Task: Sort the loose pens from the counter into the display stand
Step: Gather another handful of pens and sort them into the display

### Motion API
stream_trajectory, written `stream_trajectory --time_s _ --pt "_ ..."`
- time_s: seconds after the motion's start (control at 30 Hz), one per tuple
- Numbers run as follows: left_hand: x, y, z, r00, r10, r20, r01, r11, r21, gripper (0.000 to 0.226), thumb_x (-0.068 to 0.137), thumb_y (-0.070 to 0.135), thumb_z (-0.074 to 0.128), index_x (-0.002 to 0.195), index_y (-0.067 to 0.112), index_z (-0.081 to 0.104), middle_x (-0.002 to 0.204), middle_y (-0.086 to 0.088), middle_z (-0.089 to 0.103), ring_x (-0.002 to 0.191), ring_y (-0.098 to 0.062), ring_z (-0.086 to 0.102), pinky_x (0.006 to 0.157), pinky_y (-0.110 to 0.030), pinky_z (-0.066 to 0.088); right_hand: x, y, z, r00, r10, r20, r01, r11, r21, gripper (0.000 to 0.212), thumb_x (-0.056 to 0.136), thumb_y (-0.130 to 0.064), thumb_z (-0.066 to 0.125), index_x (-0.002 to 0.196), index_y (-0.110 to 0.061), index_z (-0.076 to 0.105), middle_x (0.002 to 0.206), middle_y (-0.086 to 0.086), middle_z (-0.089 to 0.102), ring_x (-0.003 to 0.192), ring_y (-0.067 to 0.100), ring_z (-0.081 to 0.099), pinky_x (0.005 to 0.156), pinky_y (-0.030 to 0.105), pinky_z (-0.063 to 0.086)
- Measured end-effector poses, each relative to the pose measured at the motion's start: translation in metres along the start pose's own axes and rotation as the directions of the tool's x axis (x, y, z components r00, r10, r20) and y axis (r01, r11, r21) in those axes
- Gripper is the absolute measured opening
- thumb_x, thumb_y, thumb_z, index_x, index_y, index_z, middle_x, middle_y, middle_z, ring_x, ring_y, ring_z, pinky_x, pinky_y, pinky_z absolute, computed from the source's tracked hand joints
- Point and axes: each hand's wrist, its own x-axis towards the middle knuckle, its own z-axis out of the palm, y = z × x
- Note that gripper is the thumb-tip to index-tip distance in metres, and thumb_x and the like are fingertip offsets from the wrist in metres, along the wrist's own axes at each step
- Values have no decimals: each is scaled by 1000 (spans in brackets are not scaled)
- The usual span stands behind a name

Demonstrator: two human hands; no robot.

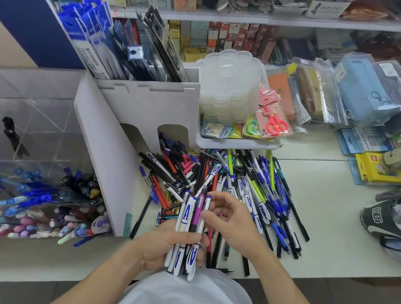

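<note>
A big pile of loose pens (231,181), blue, black, red, white and green, lies on the pale counter (325,217). My left hand (168,244) grips a bundle of white-and-blue pens (188,231) with a purple one among them, held upright near the counter's front edge. My right hand (231,218) touches the top of that bundle with curled fingers, pinching at one pen. The clear acrylic display stand (28,168) sits at the left, its tiers holding blue, black and pastel pens.
A grey board organiser (121,127) with packaged refills stands between stand and pile. Behind the pile is a tray (235,143) with stacked plastic lids and scissors. Pencil cases, boxes and a dark bag (387,225) crowd the right. Shelves run along the back.
</note>
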Motion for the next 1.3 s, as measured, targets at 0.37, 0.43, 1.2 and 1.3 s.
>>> stream_trajectory --time_s 0.37,0.43,1.2,1.3 --pt "-14 10 -4 992 -21 121 20 1000 10 26 93 12 66 114 -2 59 90 -19 60 81 -34 63 82 -49 54 -1 -41 1 991 -21 136 22 1000 -4 31 90 -14 77 116 -28 67 99 18 70 58 32 70 53 37 59" --pt "-17 11 -3 990 -13 141 10 1000 20 22 94 14 65 111 0 59 89 -18 59 83 -34 62 85 -50 52 -1 -46 4 982 -5 188 25 994 -103 32 92 -20 75 120 -34 68 97 11 74 61 33 72 57 41 62" --pt "-24 20 -4 990 122 -67 -117 991 67 34 83 11 69 112 -6 61 86 -16 69 65 -27 63 58 -33 54 12 -54 -1 985 133 110 -110 975 -191 25 91 -16 77 115 -17 71 81 13 70 60 24 67 55 27 53" --pt "-24 21 -6 987 134 -84 -124 985 117 37 86 16 68 113 -8 59 82 -15 69 63 -27 62 60 -32 53 11 -55 1 995 80 62 -73 991 -110 20 90 -8 75 109 -14 72 74 8 68 57 26 65 53 30 55"
